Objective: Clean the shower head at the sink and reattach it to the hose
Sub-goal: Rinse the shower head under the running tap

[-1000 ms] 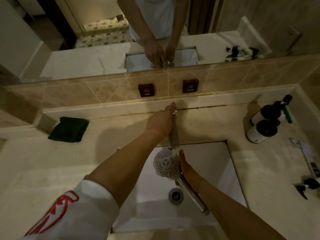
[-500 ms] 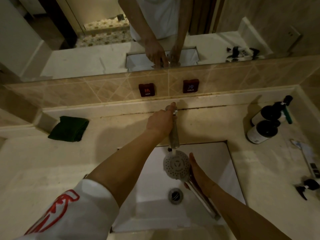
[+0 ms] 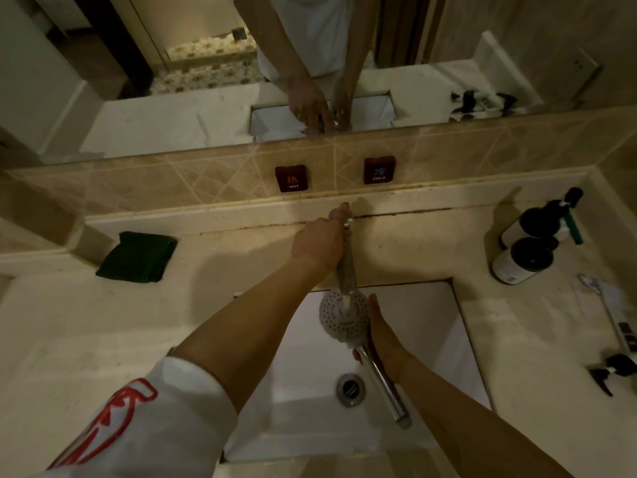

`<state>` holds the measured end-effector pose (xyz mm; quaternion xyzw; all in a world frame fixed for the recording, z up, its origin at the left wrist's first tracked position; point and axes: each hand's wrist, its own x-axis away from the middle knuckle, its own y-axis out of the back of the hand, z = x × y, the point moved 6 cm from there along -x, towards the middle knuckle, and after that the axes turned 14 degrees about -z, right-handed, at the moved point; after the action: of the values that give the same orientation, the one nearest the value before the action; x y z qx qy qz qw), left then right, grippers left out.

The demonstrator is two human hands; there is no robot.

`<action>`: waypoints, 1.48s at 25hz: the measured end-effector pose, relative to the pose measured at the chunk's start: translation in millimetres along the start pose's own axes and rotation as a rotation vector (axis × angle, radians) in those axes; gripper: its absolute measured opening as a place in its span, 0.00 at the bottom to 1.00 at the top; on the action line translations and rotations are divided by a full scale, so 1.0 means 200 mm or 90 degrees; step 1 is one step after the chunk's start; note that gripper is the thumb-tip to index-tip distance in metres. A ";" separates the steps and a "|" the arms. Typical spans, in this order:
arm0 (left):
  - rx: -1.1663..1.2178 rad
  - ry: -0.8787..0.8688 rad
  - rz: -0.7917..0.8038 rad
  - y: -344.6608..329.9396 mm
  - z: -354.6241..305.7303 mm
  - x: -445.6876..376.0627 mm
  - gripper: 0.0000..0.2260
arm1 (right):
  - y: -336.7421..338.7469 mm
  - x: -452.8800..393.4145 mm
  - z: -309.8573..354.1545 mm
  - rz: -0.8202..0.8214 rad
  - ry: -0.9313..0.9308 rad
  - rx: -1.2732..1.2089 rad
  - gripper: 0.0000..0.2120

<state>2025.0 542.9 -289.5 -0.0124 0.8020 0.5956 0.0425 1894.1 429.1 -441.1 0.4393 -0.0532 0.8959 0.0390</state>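
**Shower head under the tap, held from the right**

My right hand (image 3: 381, 336) is wrapped around the shower head (image 3: 343, 315) where the round face meets the chrome handle. The palm lies along the right side of it and my fingers curl underneath, so only a fingertip shows at the handle's left edge. The perforated face is turned up toward me and sits just left of my palm, above the back half of the white sink (image 3: 431, 339). The handle runs down and to the right from my grip, along my wrist, and its free end hangs above the basin to the right of the drain (image 3: 350, 389).

My left hand (image 3: 320, 241) reaches forward over the counter (image 3: 241, 257) and is closed on the top of the faucet (image 3: 345, 267), thumb and fingers pinching the lever end near the back ledge. The spout comes down from that hand, and its tip sits over the upper part of the shower face, with a pale stream of water landing on it.

A folded dark green cloth (image 3: 136, 257) lies on the counter well to the left. Two dark pump bottles (image 3: 531, 243) stand at the far right. The HOT (image 3: 290, 178) and COLD (image 3: 379, 170) tags are on the tiled wall behind the faucet.
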 end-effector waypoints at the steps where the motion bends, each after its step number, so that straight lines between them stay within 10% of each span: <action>1: -0.004 0.000 0.001 0.00 0.00 0.00 0.22 | -0.01 -0.01 0.01 0.001 -0.001 -0.014 0.41; 30: 0.050 -0.017 -0.062 -0.06 0.06 0.10 0.25 | 0.11 0.13 -0.05 0.002 0.000 -0.045 0.37; 35: 0.231 0.058 -0.331 0.05 0.17 0.48 0.14 | 0.08 0.22 -0.05 -0.035 0.032 -0.027 0.33; 37: 0.280 0.068 -0.260 -0.04 0.20 0.62 0.08 | 0.05 0.25 -0.04 -0.062 0.067 -0.003 0.29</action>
<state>1903.4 583.0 -320.0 -0.1952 0.8939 0.3853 0.1204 1855.4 421.3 -407.2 0.3936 -0.0314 0.9147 0.0864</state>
